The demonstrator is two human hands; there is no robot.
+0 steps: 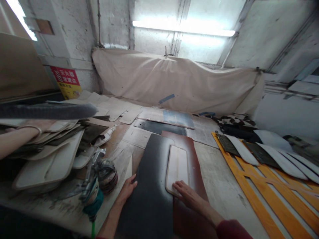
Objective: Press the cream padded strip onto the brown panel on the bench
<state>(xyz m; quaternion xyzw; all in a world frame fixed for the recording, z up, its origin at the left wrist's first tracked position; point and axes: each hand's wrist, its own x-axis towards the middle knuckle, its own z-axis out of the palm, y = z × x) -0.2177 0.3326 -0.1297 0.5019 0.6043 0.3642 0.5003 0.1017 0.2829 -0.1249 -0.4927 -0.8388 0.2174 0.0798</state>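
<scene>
A flat white panel (177,164) with rounded corners and a line down its middle rests over a black sheet (152,186) and a reddish-brown sheet (195,166). My right hand (185,194) is at the panel's lower edge, fingertips on its face; the thumb is mostly hidden. At the left edge of the black sheet, my left hand (128,187) has its fingers closed round the border. A pale pointed piece (129,166) lies just beyond that hand. To the left stands a metal spray gun (92,176) with a teal wrapping and a green hose.
Stacked whitish panels (50,162) fill the left side. Another person's arm (22,136) reaches over them beneath a blurred dark grey strip (50,110). An orange slatted rack (249,186) holds white and dark pieces at right. A beige cloth (149,76) hangs behind the table.
</scene>
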